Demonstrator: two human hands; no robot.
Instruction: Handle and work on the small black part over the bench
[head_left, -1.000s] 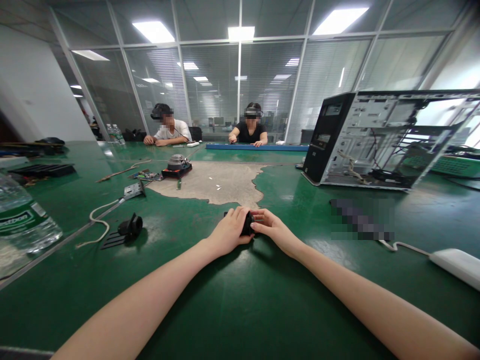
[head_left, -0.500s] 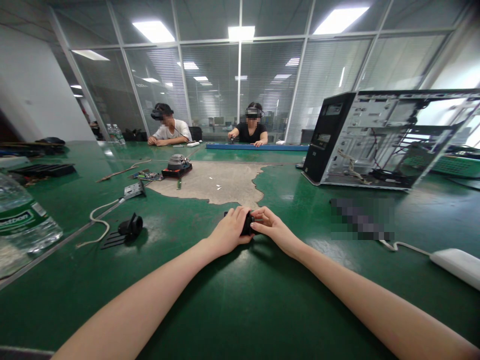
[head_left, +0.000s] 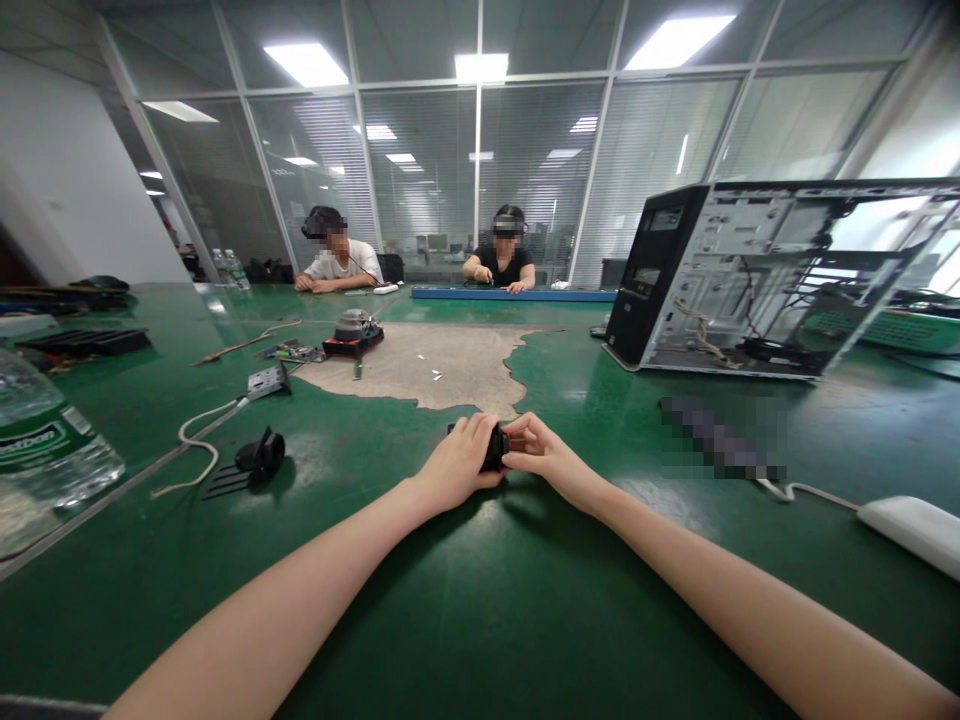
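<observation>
Just above the green tabletop, at the middle of the head view, is a small black part (head_left: 494, 449) whose exact kind I cannot make out. My left hand (head_left: 453, 464) is closed over it from the left and covers most of it. From the other side, my right hand (head_left: 547, 456) grips its right edge between thumb and bent fingers. A black plastic piece with a round collar and several prongs (head_left: 262, 456) lies left of my hands. Beyond them, a bare tan patch (head_left: 450, 365) shows on the tabletop.
An open computer case (head_left: 660, 280) stands at the right. Near it lie a blurred-out dark item (head_left: 712, 435) and a white power strip (head_left: 911, 535) with a cord. A water bottle (head_left: 52, 440) is at the left. Two people sit across the table behind a blue bar (head_left: 517, 294).
My right thumb and fingers have shifted slightly on the black part's edge; my left hand stays put. Across the table, one person's hand has moved right.
</observation>
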